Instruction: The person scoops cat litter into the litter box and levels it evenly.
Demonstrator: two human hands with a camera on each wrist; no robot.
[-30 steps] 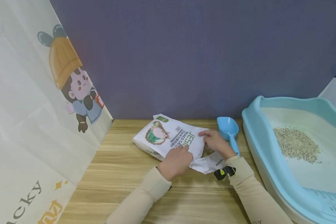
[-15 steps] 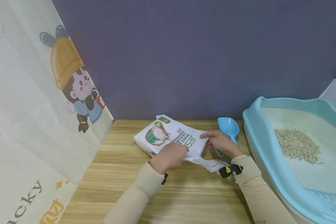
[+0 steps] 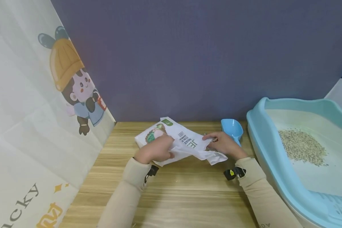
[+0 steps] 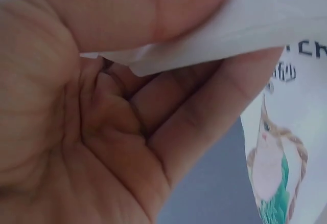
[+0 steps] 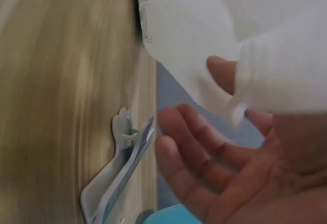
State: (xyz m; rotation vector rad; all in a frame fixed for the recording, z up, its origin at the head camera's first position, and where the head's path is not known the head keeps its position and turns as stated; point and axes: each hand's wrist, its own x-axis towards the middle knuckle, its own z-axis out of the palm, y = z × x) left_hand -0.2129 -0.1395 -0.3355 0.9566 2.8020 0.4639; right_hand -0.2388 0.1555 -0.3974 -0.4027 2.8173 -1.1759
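Note:
A white printed cat litter bag lies on the wooden tabletop, its opening end to the right. My left hand pinches a strip of its loose film near the front. In the left wrist view, thumb and fingers of that hand hold the film's folded edge between them. At the bag's right end, my right hand grips a corner. The right wrist view has this hand's thumb against the white film, with several fingers extended apart from it.
A blue scoop lies behind my right hand. To the right stands a blue litter box with a patch of pellets inside. A pale hinged clip-like item is beside the right hand. A dark wall closes off the back.
My left hand has moved left, drawing the loose film across the bag's printed front. The film's tail has come away from my right wrist. My right hand stays at the bag's right corner.

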